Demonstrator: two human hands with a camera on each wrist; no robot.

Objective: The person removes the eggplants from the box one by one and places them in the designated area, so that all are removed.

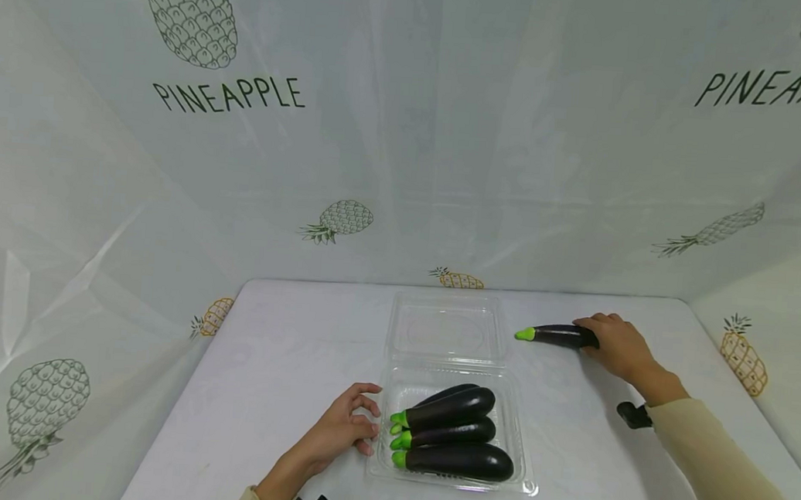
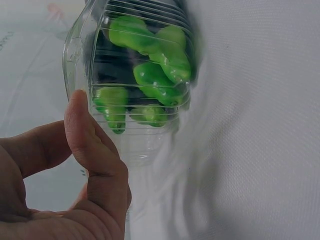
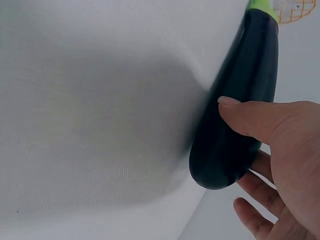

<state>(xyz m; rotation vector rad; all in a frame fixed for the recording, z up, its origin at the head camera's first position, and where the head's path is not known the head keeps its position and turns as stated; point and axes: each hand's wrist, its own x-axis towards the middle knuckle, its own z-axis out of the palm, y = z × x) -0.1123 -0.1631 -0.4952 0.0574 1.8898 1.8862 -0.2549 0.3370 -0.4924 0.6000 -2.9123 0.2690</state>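
At the back right of the table, my right hand (image 1: 618,346) grips a dark eggplant (image 1: 562,336) by its rounded end, its green stem end pointing left. In the right wrist view the thumb lies across that eggplant (image 3: 237,85), with fingers on its far side. Several more eggplants (image 1: 459,459) lie in a clear plastic clamshell box (image 1: 520,475), green ends to the left. My left hand (image 1: 346,428) is at the box's left edge with fingers loosely bent. The left wrist view has the thumb (image 2: 82,135) at the rim; whether it touches is hard to tell.
The box's clear lid (image 1: 447,329) lies folded back behind it. A white cloth covers the table (image 1: 282,350). Pineapple-print sheeting (image 1: 409,127) hangs behind and at both sides. Each wrist carries a small black device (image 1: 635,415).
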